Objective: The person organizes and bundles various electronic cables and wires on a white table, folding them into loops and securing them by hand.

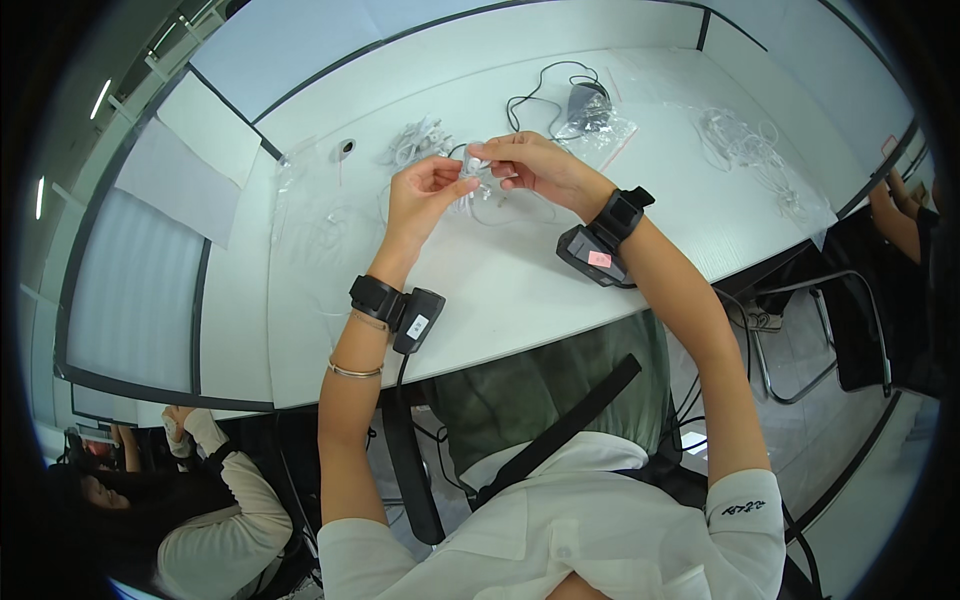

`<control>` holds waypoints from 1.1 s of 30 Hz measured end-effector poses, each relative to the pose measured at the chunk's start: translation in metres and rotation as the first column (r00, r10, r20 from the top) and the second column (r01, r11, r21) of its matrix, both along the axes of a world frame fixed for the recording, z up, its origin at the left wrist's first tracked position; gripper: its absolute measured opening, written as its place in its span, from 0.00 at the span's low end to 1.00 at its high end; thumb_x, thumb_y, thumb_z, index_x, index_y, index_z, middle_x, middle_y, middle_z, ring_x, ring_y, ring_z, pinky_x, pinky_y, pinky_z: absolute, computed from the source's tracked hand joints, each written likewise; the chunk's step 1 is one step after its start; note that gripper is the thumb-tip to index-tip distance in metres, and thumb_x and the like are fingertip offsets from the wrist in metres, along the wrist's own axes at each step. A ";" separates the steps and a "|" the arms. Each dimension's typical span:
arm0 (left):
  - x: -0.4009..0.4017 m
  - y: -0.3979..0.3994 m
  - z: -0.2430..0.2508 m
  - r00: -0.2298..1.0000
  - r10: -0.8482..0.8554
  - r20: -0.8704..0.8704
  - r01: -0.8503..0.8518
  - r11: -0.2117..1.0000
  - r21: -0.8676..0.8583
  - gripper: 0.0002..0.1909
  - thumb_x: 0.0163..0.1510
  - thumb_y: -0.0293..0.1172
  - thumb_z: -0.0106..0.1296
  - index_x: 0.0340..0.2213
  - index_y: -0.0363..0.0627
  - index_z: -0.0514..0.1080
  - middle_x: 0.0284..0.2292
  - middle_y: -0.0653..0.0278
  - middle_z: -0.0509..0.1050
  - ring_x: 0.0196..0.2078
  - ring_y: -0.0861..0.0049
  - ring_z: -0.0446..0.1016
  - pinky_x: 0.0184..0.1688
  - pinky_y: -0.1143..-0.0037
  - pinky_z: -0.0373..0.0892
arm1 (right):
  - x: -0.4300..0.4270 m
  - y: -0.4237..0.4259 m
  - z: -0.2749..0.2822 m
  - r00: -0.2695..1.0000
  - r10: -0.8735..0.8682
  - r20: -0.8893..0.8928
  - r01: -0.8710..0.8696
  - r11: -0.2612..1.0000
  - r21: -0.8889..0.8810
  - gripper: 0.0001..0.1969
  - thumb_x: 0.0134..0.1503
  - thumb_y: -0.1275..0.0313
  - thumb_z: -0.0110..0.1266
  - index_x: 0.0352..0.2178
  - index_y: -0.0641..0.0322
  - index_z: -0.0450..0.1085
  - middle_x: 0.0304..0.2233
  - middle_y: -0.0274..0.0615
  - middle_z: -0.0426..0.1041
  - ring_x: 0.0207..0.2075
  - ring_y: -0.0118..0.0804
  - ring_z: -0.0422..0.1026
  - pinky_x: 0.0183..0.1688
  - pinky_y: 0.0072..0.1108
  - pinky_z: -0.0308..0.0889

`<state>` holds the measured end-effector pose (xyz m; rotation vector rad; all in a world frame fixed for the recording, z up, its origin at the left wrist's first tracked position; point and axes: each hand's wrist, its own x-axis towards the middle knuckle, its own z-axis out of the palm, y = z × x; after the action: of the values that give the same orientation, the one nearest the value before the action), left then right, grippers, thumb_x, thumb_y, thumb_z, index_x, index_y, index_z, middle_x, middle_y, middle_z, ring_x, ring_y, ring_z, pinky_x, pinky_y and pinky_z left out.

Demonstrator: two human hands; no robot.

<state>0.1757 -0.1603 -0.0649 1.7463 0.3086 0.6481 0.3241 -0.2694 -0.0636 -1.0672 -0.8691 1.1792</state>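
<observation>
Both my hands meet over the white desk, holding a small bundle of white cable between them. My left hand pinches the bundle from the left with thumb and fingers. My right hand grips its upper part, where a pale end piece shows between thumb and forefinger. Parts of the bundle hang below the fingertips, and my fingers hide the rest. A thin pale strand curves over the desk under my right hand. Each wrist wears a black strap with a black box-shaped device.
Behind my left hand lies a pile of white cables. A dark object in a clear plastic bag with a black cord lies beyond my right hand. More white cables lie at the right. Low partitions edge the desk. A person sits at lower left.
</observation>
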 end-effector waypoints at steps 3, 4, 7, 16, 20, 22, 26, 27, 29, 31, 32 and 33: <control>0.000 0.001 0.000 1.000 -0.030 0.009 0.030 1.000 -0.008 0.11 0.39 0.25 0.58 0.27 0.35 0.69 0.23 0.65 0.71 0.25 0.86 0.68 0.29 0.85 0.65 | -0.007 -0.003 0.003 0.999 -0.020 -0.043 0.021 1.000 0.017 0.14 0.47 0.61 0.55 0.27 0.62 0.71 0.19 0.25 0.63 0.19 0.15 0.59 0.22 0.08 0.58; 0.001 0.001 0.000 1.000 -0.021 0.009 0.021 1.000 0.004 0.10 0.39 0.25 0.58 0.26 0.35 0.69 0.22 0.66 0.71 0.25 0.86 0.68 0.28 0.85 0.65 | -0.007 -0.003 0.001 0.999 -0.020 -0.044 0.021 1.000 0.017 0.14 0.47 0.61 0.55 0.27 0.62 0.71 0.19 0.25 0.63 0.19 0.15 0.59 0.22 0.08 0.58; 0.001 0.002 -0.002 1.000 0.004 0.004 -0.004 0.999 0.035 0.10 0.39 0.24 0.58 0.25 0.35 0.69 0.22 0.66 0.71 0.25 0.86 0.68 0.28 0.85 0.65 | -0.010 -0.002 0.002 0.998 -0.014 -0.067 0.015 1.000 0.014 0.15 0.47 0.60 0.55 0.27 0.63 0.71 0.20 0.25 0.64 0.19 0.15 0.58 0.22 0.08 0.59; -0.001 -0.003 0.002 1.000 0.022 0.011 -0.021 0.999 -0.040 0.08 0.41 0.24 0.56 0.26 0.37 0.69 0.23 0.66 0.71 0.26 0.86 0.68 0.30 0.86 0.64 | -0.015 -0.005 0.007 0.998 -0.042 -0.054 0.041 0.999 -0.017 0.13 0.48 0.59 0.53 0.18 0.54 0.65 0.15 0.22 0.55 0.17 0.15 0.53 0.19 0.10 0.53; -0.001 -0.003 0.001 1.000 0.025 0.016 -0.024 0.999 -0.034 0.07 0.42 0.24 0.56 0.26 0.38 0.69 0.23 0.68 0.71 0.26 0.88 0.68 0.29 0.86 0.64 | -0.012 -0.003 0.007 0.999 -0.026 -0.033 0.026 1.000 -0.007 0.13 0.48 0.59 0.53 0.18 0.55 0.65 0.14 0.22 0.54 0.16 0.16 0.52 0.19 0.11 0.53; -0.002 -0.005 -0.001 1.000 0.029 0.006 -0.028 0.998 -0.054 0.07 0.42 0.24 0.56 0.25 0.39 0.69 0.23 0.69 0.70 0.26 0.88 0.67 0.29 0.86 0.63 | -0.014 -0.001 0.007 0.998 -0.041 -0.037 0.041 0.999 -0.006 0.13 0.47 0.59 0.54 0.17 0.55 0.64 0.14 0.22 0.54 0.16 0.16 0.52 0.19 0.11 0.53; 0.000 -0.010 0.001 1.000 0.017 0.014 -0.016 0.995 -0.097 0.06 0.42 0.25 0.55 0.24 0.39 0.68 0.22 0.71 0.69 0.25 0.89 0.66 0.29 0.87 0.62 | -0.016 -0.005 0.007 0.998 -0.044 -0.054 0.044 0.999 0.006 0.13 0.46 0.60 0.55 0.16 0.55 0.64 0.14 0.22 0.54 0.16 0.16 0.53 0.19 0.11 0.53; 0.000 -0.008 0.000 1.000 0.018 0.011 -0.017 0.995 -0.099 0.06 0.42 0.25 0.55 0.24 0.39 0.68 0.22 0.71 0.69 0.25 0.89 0.66 0.29 0.87 0.62 | -0.018 -0.004 0.007 0.997 -0.073 -0.038 0.074 0.997 0.025 0.13 0.46 0.60 0.54 0.17 0.54 0.64 0.14 0.22 0.54 0.16 0.16 0.52 0.19 0.11 0.52; -0.001 -0.005 -0.004 0.999 0.011 0.033 -0.007 0.994 -0.113 0.06 0.43 0.25 0.55 0.24 0.40 0.68 0.21 0.72 0.68 0.25 0.89 0.65 0.29 0.87 0.60 | -0.021 -0.004 0.007 0.994 -0.102 -0.025 0.103 0.994 0.043 0.13 0.47 0.60 0.54 0.17 0.54 0.64 0.13 0.22 0.54 0.16 0.16 0.52 0.19 0.10 0.52; -0.002 -0.007 0.000 0.999 0.010 0.033 -0.007 0.994 -0.110 0.06 0.43 0.25 0.55 0.24 0.40 0.68 0.21 0.72 0.68 0.25 0.89 0.64 0.29 0.87 0.60 | -0.022 -0.005 0.012 0.991 -0.123 0.044 0.119 0.990 0.081 0.13 0.47 0.59 0.54 0.18 0.54 0.65 0.14 0.22 0.54 0.16 0.15 0.52 0.19 0.10 0.51; -0.002 -0.008 0.002 0.999 0.010 0.030 -0.007 0.994 -0.107 0.06 0.43 0.25 0.55 0.24 0.40 0.68 0.21 0.73 0.68 0.24 0.89 0.64 0.29 0.87 0.60 | -0.021 -0.005 0.013 0.991 -0.123 0.046 0.119 0.989 0.083 0.13 0.47 0.59 0.54 0.18 0.54 0.65 0.14 0.22 0.54 0.16 0.15 0.52 0.19 0.10 0.51; -0.002 -0.009 0.002 1.000 0.011 0.028 -0.008 0.994 -0.112 0.06 0.43 0.25 0.55 0.24 0.40 0.68 0.21 0.73 0.68 0.24 0.89 0.64 0.29 0.87 0.60 | -0.019 -0.005 0.011 0.995 -0.098 0.036 0.094 0.991 0.092 0.13 0.47 0.58 0.53 0.18 0.54 0.65 0.14 0.21 0.54 0.16 0.15 0.52 0.19 0.10 0.50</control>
<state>0.1739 -0.1689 -0.0624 1.6285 0.3271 0.6504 0.3052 -0.2748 -0.0529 -1.0512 -0.8845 1.0318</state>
